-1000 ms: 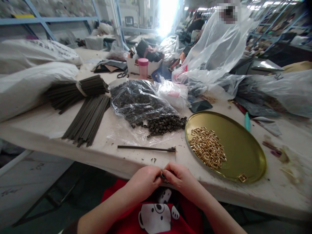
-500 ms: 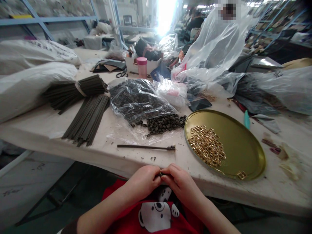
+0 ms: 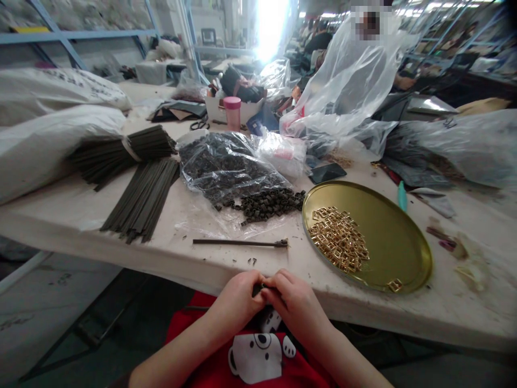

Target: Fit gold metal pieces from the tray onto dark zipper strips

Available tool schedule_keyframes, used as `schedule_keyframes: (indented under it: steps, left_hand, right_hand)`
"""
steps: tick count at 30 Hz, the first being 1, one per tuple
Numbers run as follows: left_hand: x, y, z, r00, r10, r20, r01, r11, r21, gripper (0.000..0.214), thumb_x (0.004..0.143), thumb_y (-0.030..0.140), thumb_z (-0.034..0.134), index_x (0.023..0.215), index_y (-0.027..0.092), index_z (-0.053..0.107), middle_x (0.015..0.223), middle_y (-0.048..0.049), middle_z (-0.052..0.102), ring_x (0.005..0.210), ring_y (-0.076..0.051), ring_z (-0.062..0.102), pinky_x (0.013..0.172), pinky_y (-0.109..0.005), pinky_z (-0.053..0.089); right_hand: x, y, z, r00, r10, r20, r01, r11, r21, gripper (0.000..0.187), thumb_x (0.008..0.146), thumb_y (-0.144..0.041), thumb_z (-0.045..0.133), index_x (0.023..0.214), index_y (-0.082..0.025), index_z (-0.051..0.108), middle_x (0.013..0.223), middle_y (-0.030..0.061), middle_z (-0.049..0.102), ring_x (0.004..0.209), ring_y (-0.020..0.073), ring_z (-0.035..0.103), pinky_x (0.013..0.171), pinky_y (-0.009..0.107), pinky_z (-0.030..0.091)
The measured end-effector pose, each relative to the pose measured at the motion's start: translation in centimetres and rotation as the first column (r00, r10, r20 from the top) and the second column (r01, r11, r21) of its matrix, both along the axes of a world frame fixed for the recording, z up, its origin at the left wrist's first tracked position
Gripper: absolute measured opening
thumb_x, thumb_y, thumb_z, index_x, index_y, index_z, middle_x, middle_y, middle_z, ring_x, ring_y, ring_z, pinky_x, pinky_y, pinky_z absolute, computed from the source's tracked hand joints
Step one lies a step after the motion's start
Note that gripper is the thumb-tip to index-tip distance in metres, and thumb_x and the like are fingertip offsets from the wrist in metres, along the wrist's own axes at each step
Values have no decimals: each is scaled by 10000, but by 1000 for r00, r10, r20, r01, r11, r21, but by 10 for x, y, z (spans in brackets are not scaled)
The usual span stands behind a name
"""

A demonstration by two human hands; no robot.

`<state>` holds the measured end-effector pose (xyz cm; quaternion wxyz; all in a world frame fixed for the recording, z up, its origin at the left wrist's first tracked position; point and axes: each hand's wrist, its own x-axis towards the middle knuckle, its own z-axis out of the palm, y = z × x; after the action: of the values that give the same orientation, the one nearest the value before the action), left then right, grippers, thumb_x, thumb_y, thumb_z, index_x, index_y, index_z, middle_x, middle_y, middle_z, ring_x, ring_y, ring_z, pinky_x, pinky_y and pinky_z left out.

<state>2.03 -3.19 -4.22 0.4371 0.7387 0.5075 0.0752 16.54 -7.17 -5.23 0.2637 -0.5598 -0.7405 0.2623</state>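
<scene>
My left hand (image 3: 241,293) and my right hand (image 3: 291,295) meet at the table's front edge, fingertips pinched together. Between them shows a small dark piece (image 3: 262,286) with a bright glint, mostly covered by the fingers. A thin dark strip (image 3: 197,307) sticks out behind my left wrist and looks like part of it. On the table just beyond lies a single dark strip (image 3: 238,243) with small pieces at its right end. Gold square buckles (image 3: 339,240) are heaped on a round gold tray (image 3: 398,237) to the right, one group apart near its rim.
Dark loops (image 3: 270,205) spill from a clear plastic bag (image 3: 230,161). Strip bundles, one loose (image 3: 141,199) and one tied (image 3: 125,148), lie at left beside white sacks (image 3: 56,134). A pink-lidded jar (image 3: 233,114) and scissors (image 3: 198,124) stand or lie farther back.
The hands stay pinched together and have turned slightly at the fingertips. A thin dark strip now shows behind my left wrist. The whole view has shifted a little.
</scene>
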Motion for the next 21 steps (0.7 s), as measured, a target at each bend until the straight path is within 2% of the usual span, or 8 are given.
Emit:
schedule_keyframes:
  steps: [9, 11, 13, 17, 19, 21]
  left_hand:
    - [0, -4, 2, 987, 68, 146, -58, 996, -74, 135, 713, 181, 512, 795, 158, 616, 788, -20, 659, 743, -169, 577, 656, -239, 409]
    - [-1, -5, 3, 977, 84, 197, -69, 994, -83, 165, 717, 168, 504, 838, 160, 615, 824, -22, 660, 777, -168, 576, 698, -245, 421]
    - [-1, -4, 5, 963, 98, 252, -76, 993, -93, 196, 723, 158, 500, 885, 159, 610, 873, -27, 658, 826, -169, 572, 759, -255, 422]
    - [-1, -1, 11, 923, 165, 348, -118, 981, -152, 307, 757, 199, 493, 1053, 143, 551, 973, -52, 629, 887, -174, 551, 827, -281, 408]
    - [-1, 2, 15, 893, 212, 397, -111, 959, -262, 352, 795, 239, 448, 1124, 126, 503, 860, -38, 619, 792, -155, 550, 757, -273, 427]
    - [-1, 4, 17, 867, 234, 440, -54, 922, -382, 365, 819, 244, 396, 1150, 119, 484, 688, 10, 564, 644, -119, 512, 650, -238, 421]
  right_hand:
    - [0, -4, -1, 987, -105, -120, 97, 993, -69, 48, 800, -152, 525, 812, -189, 552, 736, 14, 590, 672, 156, 562, 591, 245, 427]
    - [-1, -3, -1, 989, -101, -106, 100, 995, -21, 46, 807, -163, 513, 808, -191, 549, 721, 16, 585, 660, 159, 558, 579, 247, 424]
    - [-2, -2, -2, 992, -97, -78, 104, 991, 83, 71, 823, -175, 487, 791, -194, 547, 695, 21, 574, 649, 166, 550, 574, 256, 420]
    - [1, 2, 1, 986, -138, -97, 159, 951, 267, 120, 848, -197, 450, 774, -204, 543, 658, 26, 575, 615, 165, 535, 565, 267, 416]
    - [5, 4, 6, 975, -152, -162, 190, 949, 251, 101, 843, -201, 463, 785, -208, 545, 663, 19, 584, 609, 157, 536, 562, 260, 417]
    - [9, 6, 12, 951, -187, -248, 230, 961, 157, 88, 839, -214, 476, 786, -211, 547, 661, 5, 584, 600, 146, 536, 553, 245, 417]
